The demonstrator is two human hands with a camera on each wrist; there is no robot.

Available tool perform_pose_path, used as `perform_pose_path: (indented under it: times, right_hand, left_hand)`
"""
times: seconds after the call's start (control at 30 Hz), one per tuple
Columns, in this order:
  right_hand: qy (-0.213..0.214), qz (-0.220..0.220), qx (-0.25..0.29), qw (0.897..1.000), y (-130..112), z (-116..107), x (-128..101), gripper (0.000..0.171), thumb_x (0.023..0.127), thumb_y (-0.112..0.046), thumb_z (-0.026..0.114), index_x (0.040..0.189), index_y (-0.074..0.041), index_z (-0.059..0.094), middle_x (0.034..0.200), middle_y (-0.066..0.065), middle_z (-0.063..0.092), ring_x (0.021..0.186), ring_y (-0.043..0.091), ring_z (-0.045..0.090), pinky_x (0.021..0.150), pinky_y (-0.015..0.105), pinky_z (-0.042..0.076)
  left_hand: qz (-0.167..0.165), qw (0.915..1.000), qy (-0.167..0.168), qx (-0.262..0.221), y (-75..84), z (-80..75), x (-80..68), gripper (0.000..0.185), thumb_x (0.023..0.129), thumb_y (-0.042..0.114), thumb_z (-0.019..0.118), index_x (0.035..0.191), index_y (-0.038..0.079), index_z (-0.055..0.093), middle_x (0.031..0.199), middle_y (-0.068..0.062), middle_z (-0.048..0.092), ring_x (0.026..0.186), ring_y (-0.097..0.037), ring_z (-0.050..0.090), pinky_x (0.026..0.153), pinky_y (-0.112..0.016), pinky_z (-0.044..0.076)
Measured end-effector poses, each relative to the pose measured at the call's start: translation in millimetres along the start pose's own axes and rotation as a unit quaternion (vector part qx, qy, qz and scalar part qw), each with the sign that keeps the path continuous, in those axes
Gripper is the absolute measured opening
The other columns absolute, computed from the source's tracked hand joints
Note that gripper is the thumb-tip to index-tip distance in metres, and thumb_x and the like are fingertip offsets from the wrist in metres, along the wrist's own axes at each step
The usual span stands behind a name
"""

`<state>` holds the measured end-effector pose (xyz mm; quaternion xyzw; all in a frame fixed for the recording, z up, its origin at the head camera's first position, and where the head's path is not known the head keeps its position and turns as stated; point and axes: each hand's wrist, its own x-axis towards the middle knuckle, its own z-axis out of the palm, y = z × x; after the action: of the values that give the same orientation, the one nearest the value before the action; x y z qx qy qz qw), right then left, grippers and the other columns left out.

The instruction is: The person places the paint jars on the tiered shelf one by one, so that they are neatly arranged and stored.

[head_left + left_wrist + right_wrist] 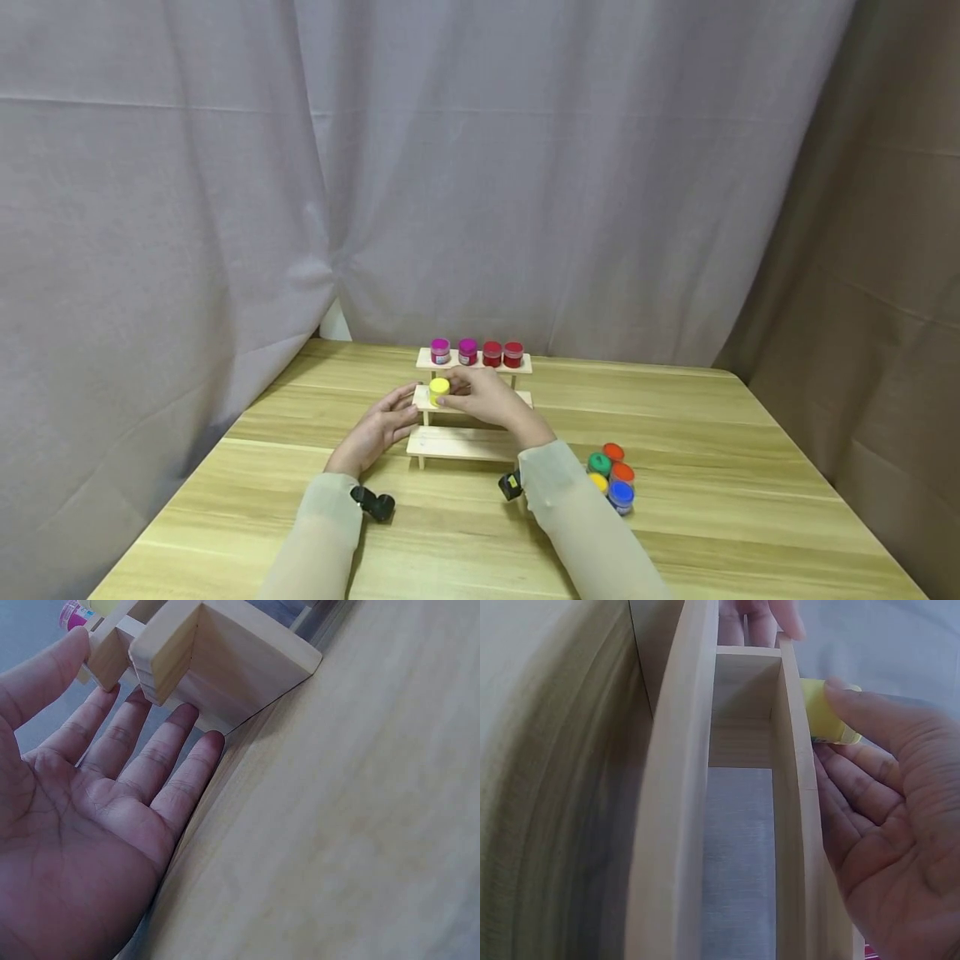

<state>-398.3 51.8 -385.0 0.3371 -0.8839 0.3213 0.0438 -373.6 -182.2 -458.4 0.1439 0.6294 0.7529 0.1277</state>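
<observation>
Your right hand holds the yellow jar on the middle step of the wooden stepped rack, at that step's left end. In the right wrist view the thumb and fingers are curled round the jar's side, so the fingers are clamped on it, and its base sits at the step's edge.

Your left hand is flat against the rack's left end — fingers straight and slightly spread, their tips touching the side panel and the edges of the lower steps, the thumb up against a higher edge. It grips nothing.

On the top step stand four jars in a row: two magenta jars at the left and two red jars beside them, all upright. The lowest step is bare wood.

On the worktop, to the right of the rack and near your right sleeve, stands a tight cluster of loose jars — orange, green, yellow and blue lids showing, touching one another.
</observation>
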Motion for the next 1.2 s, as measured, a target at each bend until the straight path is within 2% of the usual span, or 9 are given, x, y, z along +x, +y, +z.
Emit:
perform_pose_path:
  times: [0.2,0.47,0.8,1.0,1.2]
  right_hand:
    - [-0.004,-0.009,-0.01,1.0,-4,-2,0,0.04,0.087,-0.036,0.071,0.122,-0.016,0.064,0.104,-0.002,0.072,0.095,0.011,0.067,0.086,0.028,0.056]
    - [-0.023,0.015,-0.001,1.0,-5,-6,-1,0.044,0.087,-0.036,0.07,0.126,-0.016,0.061,0.109,0.0,0.071,0.102,0.016,0.067,0.093,0.033,0.056]
    - [-0.027,0.009,0.011,1.0,-3,-9,-5,0.048,0.089,-0.038,0.068,0.13,-0.014,0.059,0.116,0.003,0.07,0.106,0.019,0.067,0.094,0.035,0.056]
    - [-0.026,0.0,0.024,0.999,-4,-17,-7,0.044,0.092,-0.041,0.063,0.128,-0.017,0.06,0.117,-0.001,0.069,0.108,0.016,0.065,0.093,0.034,0.056]
    - [-0.021,-0.007,0.021,1.0,-4,-19,-15,0.041,0.091,-0.046,0.061,0.123,-0.02,0.063,0.113,-0.005,0.07,0.106,0.012,0.065,0.094,0.032,0.055]
  left_hand:
    - [0.0,0.9999,0.01,-0.004,-0.6,-0.7,-0.4,0.062,0.095,0.018,0.055,0.151,0.021,0.03,0.155,-0.011,0.032,0.134,-0.025,0.044,0.118,-0.047,0.032]
    - [0.001,1.0,0.001,0.003,-0.9,-0.2,0.1,0.064,0.095,0.019,0.056,0.153,0.019,0.027,0.156,-0.011,0.031,0.132,-0.021,0.046,0.116,-0.043,0.036]
    - [0.0,1.0,0.002,0.004,-2.2,0.8,0.8,0.062,0.096,0.019,0.054,0.152,0.019,0.028,0.156,-0.011,0.031,0.131,-0.021,0.047,0.117,-0.044,0.035]
    - [0.002,0.9999,0.014,-0.001,-1.9,0.4,2.0,0.061,0.096,0.018,0.055,0.151,0.02,0.03,0.156,-0.012,0.031,0.132,-0.024,0.046,0.117,-0.046,0.035]
    - [-0.008,0.9999,0.011,0.002,-3.4,-1.3,-1.8,0.061,0.097,0.017,0.053,0.152,0.02,0.027,0.156,-0.011,0.03,0.132,-0.023,0.046,0.117,-0.046,0.034]
